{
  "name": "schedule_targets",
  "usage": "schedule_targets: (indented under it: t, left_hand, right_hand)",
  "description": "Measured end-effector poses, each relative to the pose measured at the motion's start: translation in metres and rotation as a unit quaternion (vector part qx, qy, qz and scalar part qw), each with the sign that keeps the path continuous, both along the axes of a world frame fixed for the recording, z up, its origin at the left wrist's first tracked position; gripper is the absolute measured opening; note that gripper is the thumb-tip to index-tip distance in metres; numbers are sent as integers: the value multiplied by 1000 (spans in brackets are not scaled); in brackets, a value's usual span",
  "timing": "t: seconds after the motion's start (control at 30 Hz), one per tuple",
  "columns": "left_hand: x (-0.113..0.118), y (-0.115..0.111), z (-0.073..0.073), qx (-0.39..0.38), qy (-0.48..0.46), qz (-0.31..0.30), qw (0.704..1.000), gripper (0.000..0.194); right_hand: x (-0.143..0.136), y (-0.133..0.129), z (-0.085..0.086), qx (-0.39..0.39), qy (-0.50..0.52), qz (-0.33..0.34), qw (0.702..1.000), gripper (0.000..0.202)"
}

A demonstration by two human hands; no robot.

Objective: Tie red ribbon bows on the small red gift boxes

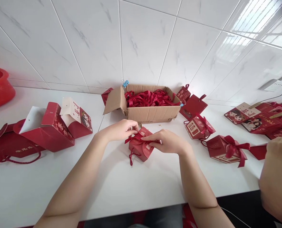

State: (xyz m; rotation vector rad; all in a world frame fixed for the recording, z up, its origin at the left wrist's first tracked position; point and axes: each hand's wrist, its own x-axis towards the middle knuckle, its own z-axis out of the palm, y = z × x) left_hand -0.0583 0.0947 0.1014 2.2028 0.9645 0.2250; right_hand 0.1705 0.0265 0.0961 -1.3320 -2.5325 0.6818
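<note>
A small red gift box (141,148) with gold characters and a cord handle sits on the white table in front of me. Across its top runs a dark red ribbon (138,136). My left hand (125,129) pinches the ribbon at the box's left side. From the right, my right hand (163,140) reaches over the box top, its fingers closed on the ribbon by the bow. The fingertips partly cover the knot. Just behind the box stands an open cardboard box (152,114) holding a tangle of red ribbons (150,98).
Boxes with tied bows (228,150) stand to the right, near another person's hand (279,147). Open red boxes (57,129) and a large red bag (20,142) lie left. A red plastic basin (0,88) is far left. A tiled wall (145,41) closes the back.
</note>
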Motion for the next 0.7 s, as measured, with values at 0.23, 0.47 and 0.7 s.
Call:
schedule_targets:
  t: [0.23, 0.47, 0.7]
  left_hand:
    - [6, -2, 0, 24, 19, 1, 1000, 18]
    - [10, 4, -9, 66, -10, 9, 998, 19]
    - [9, 4, -10, 32, 41, 9, 999, 19]
  right_hand:
    - [0, 2, -2, -16, 0, 31, 999, 37]
    - [-4, 4, -4, -18, -30, 45, 998, 33]
    - [-1, 3, -1, -17, -22, 27, 999, 38]
